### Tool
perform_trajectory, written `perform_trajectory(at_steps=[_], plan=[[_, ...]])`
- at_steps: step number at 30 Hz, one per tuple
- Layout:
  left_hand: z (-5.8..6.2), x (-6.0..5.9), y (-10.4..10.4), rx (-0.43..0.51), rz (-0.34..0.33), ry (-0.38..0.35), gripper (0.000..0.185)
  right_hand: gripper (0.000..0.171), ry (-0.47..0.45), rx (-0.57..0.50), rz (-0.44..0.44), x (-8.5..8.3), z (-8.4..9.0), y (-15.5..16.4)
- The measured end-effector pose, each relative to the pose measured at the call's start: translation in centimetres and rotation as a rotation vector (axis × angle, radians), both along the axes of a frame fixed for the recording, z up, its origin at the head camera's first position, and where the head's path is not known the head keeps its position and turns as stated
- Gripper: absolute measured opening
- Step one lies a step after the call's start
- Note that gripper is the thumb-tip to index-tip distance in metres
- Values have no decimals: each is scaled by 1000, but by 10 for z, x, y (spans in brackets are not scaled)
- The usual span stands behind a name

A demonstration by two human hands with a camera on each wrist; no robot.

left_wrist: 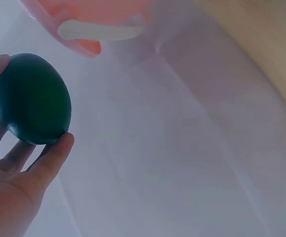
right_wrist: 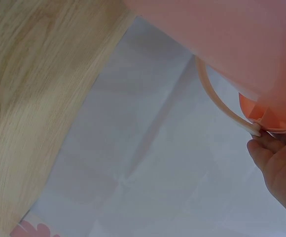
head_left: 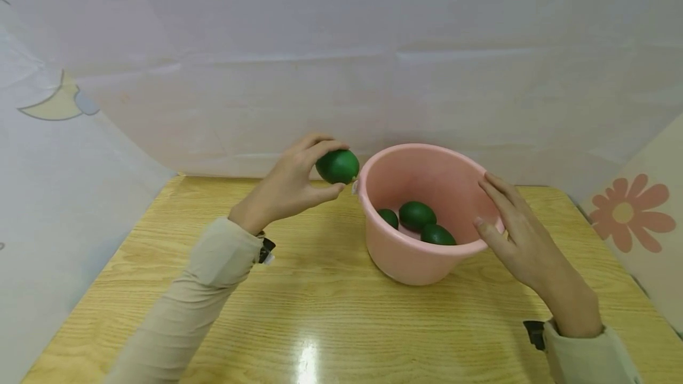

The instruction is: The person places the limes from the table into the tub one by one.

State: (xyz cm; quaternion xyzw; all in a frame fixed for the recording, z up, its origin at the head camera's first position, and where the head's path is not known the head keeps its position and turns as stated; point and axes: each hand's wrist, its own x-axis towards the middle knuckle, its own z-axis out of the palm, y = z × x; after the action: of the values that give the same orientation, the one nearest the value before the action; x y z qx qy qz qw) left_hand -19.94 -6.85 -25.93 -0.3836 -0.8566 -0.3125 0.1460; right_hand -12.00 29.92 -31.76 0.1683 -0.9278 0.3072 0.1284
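Inside pink bucket, three green fruits, head view only

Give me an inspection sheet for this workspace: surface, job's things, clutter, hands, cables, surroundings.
Surface: light wooden table, with a glare spot near the front edge.
Job's things: pink bucket standing upright; three green fruits inside; a fourth green fruit held up left of the rim.
Clutter: nothing seen.
Hands: left hand pinches the fourth fruit between fingers and thumb; right hand rests straight fingers against the bucket's right rim.
Cables: nothing seen.
Surroundings: pale sheet backdrop, moon print left, flower print right.
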Motion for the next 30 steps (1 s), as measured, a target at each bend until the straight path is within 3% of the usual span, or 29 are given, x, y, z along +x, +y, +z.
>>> perform_trajectory(at_steps=[15, 30], plan=[[6, 3, 25, 4, -59, -13, 56, 64, 7, 1, -7, 1, 0, 0], [2, 4, 51, -59, -104, -23, 58, 65, 19, -4, -8, 1, 1, -1]])
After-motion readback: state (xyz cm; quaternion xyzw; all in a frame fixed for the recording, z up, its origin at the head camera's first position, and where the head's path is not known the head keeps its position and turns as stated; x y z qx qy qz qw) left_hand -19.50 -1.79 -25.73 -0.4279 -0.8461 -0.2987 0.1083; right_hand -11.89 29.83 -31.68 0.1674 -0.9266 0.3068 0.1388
